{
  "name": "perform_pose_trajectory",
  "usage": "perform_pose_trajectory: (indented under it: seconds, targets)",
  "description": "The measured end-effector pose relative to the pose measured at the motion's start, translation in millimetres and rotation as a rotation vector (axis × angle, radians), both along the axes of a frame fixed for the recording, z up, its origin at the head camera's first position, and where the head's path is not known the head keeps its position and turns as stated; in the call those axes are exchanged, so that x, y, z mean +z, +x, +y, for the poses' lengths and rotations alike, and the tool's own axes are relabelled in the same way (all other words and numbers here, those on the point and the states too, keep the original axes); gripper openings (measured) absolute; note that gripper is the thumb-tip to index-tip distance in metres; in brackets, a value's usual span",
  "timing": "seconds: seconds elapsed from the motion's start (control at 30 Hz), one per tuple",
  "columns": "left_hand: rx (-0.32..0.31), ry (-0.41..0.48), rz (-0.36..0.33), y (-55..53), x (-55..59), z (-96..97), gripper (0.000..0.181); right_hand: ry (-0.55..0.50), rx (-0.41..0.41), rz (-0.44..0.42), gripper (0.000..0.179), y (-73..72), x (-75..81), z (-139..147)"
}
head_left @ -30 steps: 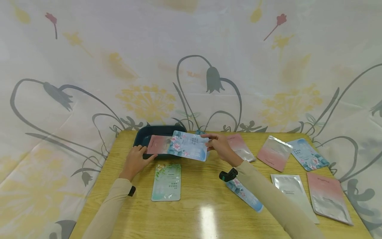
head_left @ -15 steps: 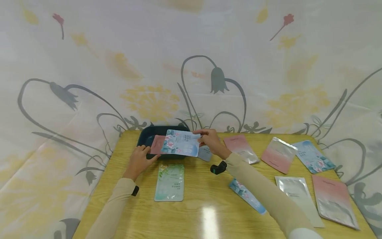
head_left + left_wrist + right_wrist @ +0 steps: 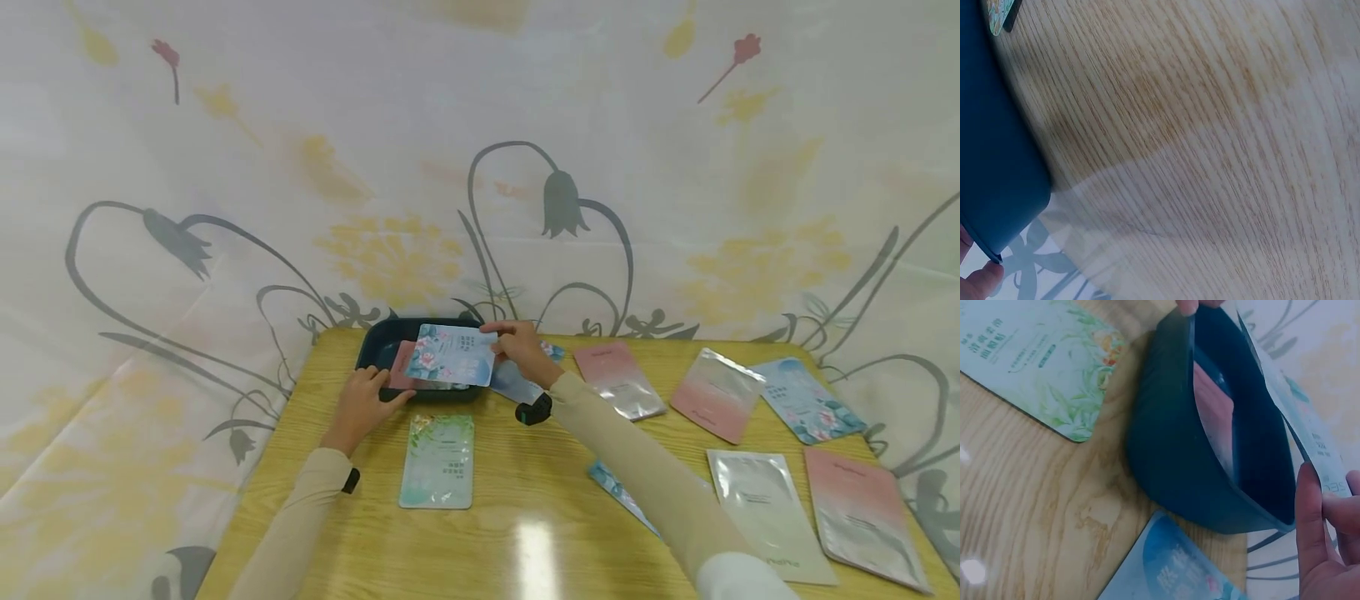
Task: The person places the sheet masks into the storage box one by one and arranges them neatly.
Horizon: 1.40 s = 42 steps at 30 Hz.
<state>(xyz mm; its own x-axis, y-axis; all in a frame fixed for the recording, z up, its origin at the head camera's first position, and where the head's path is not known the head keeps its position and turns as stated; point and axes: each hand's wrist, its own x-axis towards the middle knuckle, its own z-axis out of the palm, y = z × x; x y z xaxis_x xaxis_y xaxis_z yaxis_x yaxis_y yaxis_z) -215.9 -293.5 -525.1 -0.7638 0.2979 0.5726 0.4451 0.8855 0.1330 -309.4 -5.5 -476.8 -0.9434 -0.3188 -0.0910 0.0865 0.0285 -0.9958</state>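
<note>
My right hand (image 3: 522, 352) pinches the right end of a light-blue sheet mask packet (image 3: 452, 354) with pink flowers. It holds the packet tilted above the dark blue plastic bin (image 3: 384, 340). Thumb and fingers of my left hand (image 3: 365, 407) grip the bin's near-left rim; in the left wrist view its fingertips (image 3: 984, 279) meet at the rim's corner. Inside the bin lies a pink packet (image 3: 1215, 412), partly hidden from the head view by the blue one. From the right wrist, the blue packet (image 3: 1300, 412) is apart from the bin's far rim.
A green leafy packet (image 3: 438, 462) lies in front of the bin. Another blue packet (image 3: 513, 382) lies against its right side. To the right are pink-silver packets (image 3: 618, 379), a pale green one (image 3: 765, 508) and a blue floral one (image 3: 808, 400). A patterned curtain hangs behind the table.
The right hand has carried the blue packet leftward over the bin, covering more of the pink packet. Another blue packet beside the bin has come into view. The left hand keeps its grip on the rim.
</note>
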Motion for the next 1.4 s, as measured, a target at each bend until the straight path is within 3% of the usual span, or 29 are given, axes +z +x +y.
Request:
perform_pose_trajectory:
  seconds: [0.33,0.53,0.7,0.8,1.1,1.2,1.4]
  targets:
    - [-0.012,0.008,0.008,0.7,-0.2,4.1,0.075,0.030,-0.052,0.021,0.033,-10.4,-15.0,-19]
    - [-0.027,-0.004,0.053,3.9,2.7,6.7,0.072,0.076,-0.008,0.083,0.032,-7.6,-25.3,-29]
    - [-0.023,-0.008,0.055,5.1,2.7,6.9,0.067,0.123,0.041,0.141,0.030,-2.8,-23.7,-36]
    - [-0.026,-0.004,0.039,5.2,2.7,6.9,0.066,0.177,0.044,0.164,0.029,-2.7,-23.5,-41]
    - [-0.028,-0.003,0.063,4.2,3.3,6.5,0.071,0.579,0.077,0.410,0.043,-6.0,-26.4,-55]
    - [-0.028,-0.005,0.074,3.5,3.4,6.0,0.070,0.626,0.108,0.437,0.043,-5.4,-25.5,-59]
    - [-0.027,-0.002,0.082,0.8,5.6,2.4,0.070,0.596,0.190,0.405,0.045,-8.0,-20.3,-60]
